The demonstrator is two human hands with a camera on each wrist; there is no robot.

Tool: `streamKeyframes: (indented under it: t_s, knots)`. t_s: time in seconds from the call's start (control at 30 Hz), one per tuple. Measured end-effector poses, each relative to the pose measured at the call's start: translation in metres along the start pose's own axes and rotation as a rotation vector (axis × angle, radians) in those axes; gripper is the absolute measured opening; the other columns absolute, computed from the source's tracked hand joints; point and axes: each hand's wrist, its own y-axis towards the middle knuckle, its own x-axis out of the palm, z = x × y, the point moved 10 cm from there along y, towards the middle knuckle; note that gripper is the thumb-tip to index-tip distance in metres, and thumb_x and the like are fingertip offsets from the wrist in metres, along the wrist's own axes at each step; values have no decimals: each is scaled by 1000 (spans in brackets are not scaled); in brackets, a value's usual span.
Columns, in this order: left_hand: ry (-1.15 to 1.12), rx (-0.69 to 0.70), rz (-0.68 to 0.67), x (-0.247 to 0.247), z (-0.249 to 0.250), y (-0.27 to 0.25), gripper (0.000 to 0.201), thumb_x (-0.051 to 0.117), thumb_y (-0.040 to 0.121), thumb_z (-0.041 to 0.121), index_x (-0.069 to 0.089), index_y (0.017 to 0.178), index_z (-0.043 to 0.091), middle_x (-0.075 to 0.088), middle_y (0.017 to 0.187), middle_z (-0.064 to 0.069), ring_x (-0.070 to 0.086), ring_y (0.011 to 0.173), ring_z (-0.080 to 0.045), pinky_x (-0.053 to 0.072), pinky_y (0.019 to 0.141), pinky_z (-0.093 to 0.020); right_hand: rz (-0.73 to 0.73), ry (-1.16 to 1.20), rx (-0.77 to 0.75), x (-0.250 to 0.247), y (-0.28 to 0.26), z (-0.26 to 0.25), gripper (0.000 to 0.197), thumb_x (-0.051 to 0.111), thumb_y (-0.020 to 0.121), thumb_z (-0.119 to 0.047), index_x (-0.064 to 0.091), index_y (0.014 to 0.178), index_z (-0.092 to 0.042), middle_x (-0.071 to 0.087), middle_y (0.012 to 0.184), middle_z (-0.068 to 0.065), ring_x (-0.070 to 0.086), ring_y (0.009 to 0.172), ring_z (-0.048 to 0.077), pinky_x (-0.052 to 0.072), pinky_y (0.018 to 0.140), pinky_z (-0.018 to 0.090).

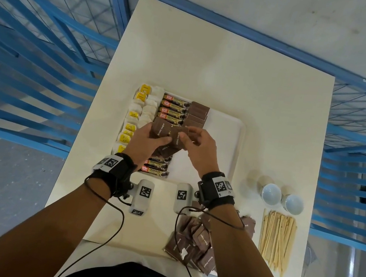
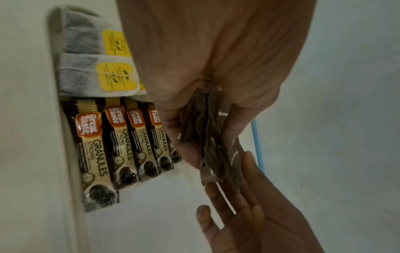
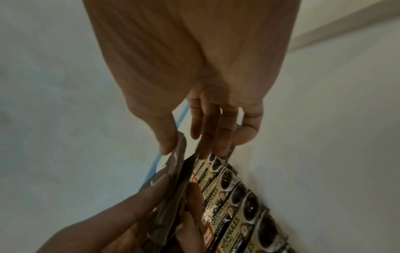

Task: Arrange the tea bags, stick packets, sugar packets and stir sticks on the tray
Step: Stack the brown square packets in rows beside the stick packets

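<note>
Tray [image 1: 224, 145], white plastic, mid-frame on the white counter [image 1: 258, 83], holds yellow-tagged tea bags [image 1: 132, 116], "Great Taste GRANULES" stick packets [image 1: 173, 112] and brown sugar packets [image 1: 198, 113]. Left hand [image 1: 145, 139] grips a "Brown Sugar" sachet bundle [image 1: 161, 132]; right hand [image 1: 199, 150] pinches one. Wooden stir sticks [image 1: 277, 239] lie lower right.

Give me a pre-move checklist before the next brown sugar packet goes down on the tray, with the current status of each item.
1. Left hand grips a bunch of brown sugar packets: ok.
2. Right hand pinches a single packet off the bunch: cannot tell, several edges overlap.
3. Sugar row on tray already started beside the stick packets, next slot below it free: ok.
4. Bare tray space remains to the right for the stir sticks: ok.
5. Loose sugar pile still off the tray: not ok, work remains.
6. Tea bags stay lined up along the tray's left edge: ok.
</note>
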Motion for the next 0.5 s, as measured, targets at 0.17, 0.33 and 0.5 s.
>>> streamKeyframes:
  t_s: [0.17, 0.33, 0.5]
  knots:
    - [52, 14, 35, -3, -3, 2, 24, 74, 91, 10, 65, 110, 21, 75, 107, -7, 73, 101, -29, 63, 79, -50, -62, 26, 45, 1, -6, 12, 19, 75, 89, -19, 67, 105, -13, 76, 94, 5, 69, 74, 11, 50, 65, 20]
    - [52, -7, 74, -15, -9, 5, 28, 72, 92, 8, 64, 119, 13, 72, 115, -13, 70, 107, -33, 62, 79, -56, 109, -202, 26, -28, 13, 23, 15, 66, 93, -20, 69, 108, -18, 71, 103, 1, 64, 94, 19, 50, 86, 31]
    - [33, -33, 79, -23, -12, 7, 31, 72, 92, 7, 63, 122, 13, 71, 117, -13, 69, 108, -33, 62, 80, -54, 67, -357, -78, -17, 28, 13, 18, 69, 91, -15, 69, 109, -16, 66, 101, 2, 58, 88, 12, 44, 78, 17]
